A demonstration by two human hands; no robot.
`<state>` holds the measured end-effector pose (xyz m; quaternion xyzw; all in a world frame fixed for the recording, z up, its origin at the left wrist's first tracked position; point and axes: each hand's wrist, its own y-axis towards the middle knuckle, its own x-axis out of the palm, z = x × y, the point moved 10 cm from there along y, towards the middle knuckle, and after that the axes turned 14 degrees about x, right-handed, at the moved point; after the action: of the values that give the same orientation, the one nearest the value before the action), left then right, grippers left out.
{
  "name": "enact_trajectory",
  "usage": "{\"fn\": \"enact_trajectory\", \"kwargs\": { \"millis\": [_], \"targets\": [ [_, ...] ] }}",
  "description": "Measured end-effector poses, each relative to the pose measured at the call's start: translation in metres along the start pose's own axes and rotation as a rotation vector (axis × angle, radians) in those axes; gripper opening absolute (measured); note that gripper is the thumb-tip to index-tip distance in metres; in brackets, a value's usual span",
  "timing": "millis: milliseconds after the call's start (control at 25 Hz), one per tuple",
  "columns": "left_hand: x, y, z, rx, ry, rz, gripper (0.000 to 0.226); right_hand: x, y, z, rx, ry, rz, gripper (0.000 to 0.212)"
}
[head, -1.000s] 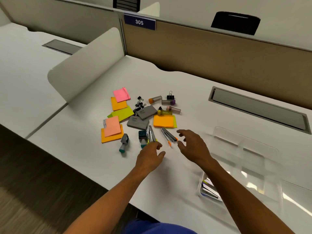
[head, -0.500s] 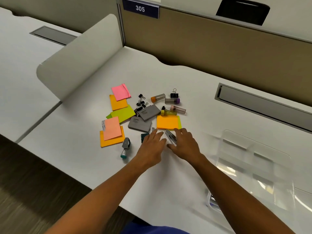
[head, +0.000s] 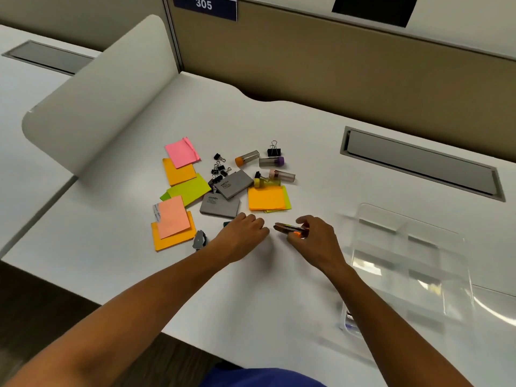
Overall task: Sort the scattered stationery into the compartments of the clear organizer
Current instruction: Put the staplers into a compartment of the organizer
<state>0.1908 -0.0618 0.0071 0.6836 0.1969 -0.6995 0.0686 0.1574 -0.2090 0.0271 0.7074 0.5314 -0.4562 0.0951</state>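
My right hand [head: 315, 237] is shut on a small bundle of pens with orange tips [head: 287, 229], held just above the desk. My left hand [head: 243, 236] rests beside it with fingers curled down; what lies under it is hidden. Behind the hands lie orange, pink and green sticky notes [head: 266, 198], two grey erasers [head: 233, 184], black binder clips [head: 220, 169] and small capped tubes [head: 247, 158]. A grey and teal correction tape [head: 199, 241] sits left of my left hand. The clear organizer [head: 413, 238] stands to the right, with some pens in its near corner [head: 349, 321].
The white desk [head: 279, 289] ends at its front edge just below my forearms. A curved white divider [head: 97, 99] stands at the left, a tan partition at the back, and a grey cable slot [head: 421, 163] behind the organizer.
My right hand has closed on the orange-tipped pens and lifted them off the desk toward the right. My left hand has settled over the spot where other pens lay.
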Motion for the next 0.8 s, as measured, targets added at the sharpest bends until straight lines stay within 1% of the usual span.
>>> {"fn": "enact_trajectory", "kwargs": {
  "millis": [80,120,200,280,360,440,520,560,640,800],
  "targets": [
    [-0.012,0.000,-0.002,-0.046,-0.116,0.097,0.045,-0.028,-0.016,0.011,0.022,0.246,0.019,0.043],
    [-0.021,0.000,-0.003,-0.086,-0.213,0.167,0.044,-0.042,-0.025,0.019,0.042,0.363,0.027,0.043],
    [-0.038,-0.004,-0.002,-0.169,-0.443,0.318,0.046,-0.068,-0.041,0.038,0.070,0.614,0.032,0.046],
    [-0.057,-0.005,0.012,-0.206,-0.598,0.436,0.051,-0.094,-0.059,0.061,0.075,0.879,0.034,0.052],
    [-0.078,-0.005,0.028,-0.217,-0.694,0.542,0.048,-0.122,-0.077,0.084,0.063,1.007,0.075,0.060],
    [-0.092,-0.006,0.043,-0.272,-0.868,0.659,0.041,-0.142,-0.095,0.107,0.070,1.014,0.131,0.060],
    [-0.092,-0.008,0.059,-0.364,-1.145,0.751,0.034,-0.152,-0.108,0.127,0.092,0.992,0.167,0.054],
    [-0.088,-0.008,0.072,-0.386,-1.277,0.763,0.034,-0.154,-0.113,0.135,0.101,0.973,0.172,0.050],
    [-0.082,0.001,0.108,-0.360,-1.418,0.717,0.039,-0.156,-0.121,0.151,0.110,0.922,0.166,0.045],
    [-0.069,0.022,0.169,-0.287,-1.471,0.541,0.041,-0.160,-0.137,0.171,0.101,0.741,0.157,0.047]
  ]
}}
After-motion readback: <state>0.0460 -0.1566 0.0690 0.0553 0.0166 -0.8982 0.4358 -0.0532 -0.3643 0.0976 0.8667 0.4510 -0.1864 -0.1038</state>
